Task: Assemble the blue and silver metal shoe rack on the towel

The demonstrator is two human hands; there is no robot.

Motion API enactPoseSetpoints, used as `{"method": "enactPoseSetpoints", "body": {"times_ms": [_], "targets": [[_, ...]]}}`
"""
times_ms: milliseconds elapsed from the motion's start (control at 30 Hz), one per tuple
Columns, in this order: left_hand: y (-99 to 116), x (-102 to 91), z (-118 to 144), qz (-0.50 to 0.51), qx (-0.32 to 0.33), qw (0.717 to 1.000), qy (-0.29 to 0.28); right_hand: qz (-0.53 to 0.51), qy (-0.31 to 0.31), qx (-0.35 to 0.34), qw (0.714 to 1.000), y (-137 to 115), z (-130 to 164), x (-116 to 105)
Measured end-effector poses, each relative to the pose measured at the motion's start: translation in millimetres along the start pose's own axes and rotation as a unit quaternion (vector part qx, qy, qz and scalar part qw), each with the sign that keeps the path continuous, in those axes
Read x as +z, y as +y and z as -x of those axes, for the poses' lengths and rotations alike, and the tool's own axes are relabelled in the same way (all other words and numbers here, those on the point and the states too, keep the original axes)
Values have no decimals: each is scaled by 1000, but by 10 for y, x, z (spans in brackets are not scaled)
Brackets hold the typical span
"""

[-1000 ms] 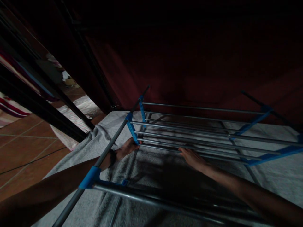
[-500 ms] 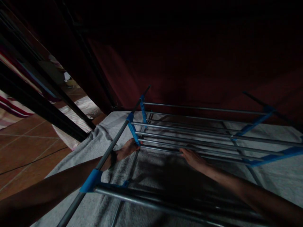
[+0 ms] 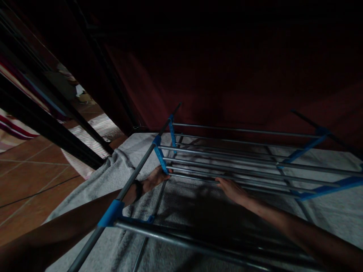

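Note:
A rack of grey metal rods (image 3: 244, 163) with blue plastic connectors (image 3: 160, 158) stands on a grey towel (image 3: 93, 185). My left hand (image 3: 153, 179) reaches under the rack's left side tube and closes around the near rod's end, right at the foot of a blue connector. There is a dark band on that wrist. My right hand (image 3: 231, 189) comes in from the lower right, its fingers laid over the same near rod (image 3: 193, 176) further along. The light is dim, so finger detail is faint.
A dark red fabric wall (image 3: 227, 75) rises close behind the rack. Black poles (image 3: 51, 128) slant across the left, with brown floor tiles (image 3: 28, 177) and a pale striped mat (image 3: 93, 132) beyond. A second tier of rods (image 3: 198, 241) crosses the foreground.
Both hands stay on the near rod. The view has shifted slightly, and nothing has visibly moved on the rack.

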State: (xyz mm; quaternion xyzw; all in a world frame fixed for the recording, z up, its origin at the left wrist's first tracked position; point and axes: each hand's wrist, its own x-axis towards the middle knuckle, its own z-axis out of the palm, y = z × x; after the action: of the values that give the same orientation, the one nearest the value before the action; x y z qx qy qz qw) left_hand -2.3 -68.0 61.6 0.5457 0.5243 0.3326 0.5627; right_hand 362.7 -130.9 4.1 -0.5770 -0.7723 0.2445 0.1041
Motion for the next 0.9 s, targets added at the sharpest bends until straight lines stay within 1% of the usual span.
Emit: {"method": "enactPoseSetpoints", "body": {"times_ms": [200, 333, 433, 633, 800, 900], "targets": [[4, 10, 6, 15, 2, 1000, -2, 2, -8, 6, 1000, -18, 3, -26], [-11, -3, -9, -9, 3, 1000, 4, -13, -4, -3, 1000, -9, -5, -27], [-20, -15, -19, -27, 6, 1000, -1, -15, -4, 4, 1000, -3, -7, -26], [-35, -33, -55, -58, 10, 998, -10, 1, -22, 4, 1000, 7, -39, -12], [-127, -117, -149, -106, 12, 994, -28, 33, -13, 28, 999, -100, 4, -62], [-231, -186, -279, -130, 2, 991, -19, 45, -9, 41, 998, -172, 101, -155]]}}
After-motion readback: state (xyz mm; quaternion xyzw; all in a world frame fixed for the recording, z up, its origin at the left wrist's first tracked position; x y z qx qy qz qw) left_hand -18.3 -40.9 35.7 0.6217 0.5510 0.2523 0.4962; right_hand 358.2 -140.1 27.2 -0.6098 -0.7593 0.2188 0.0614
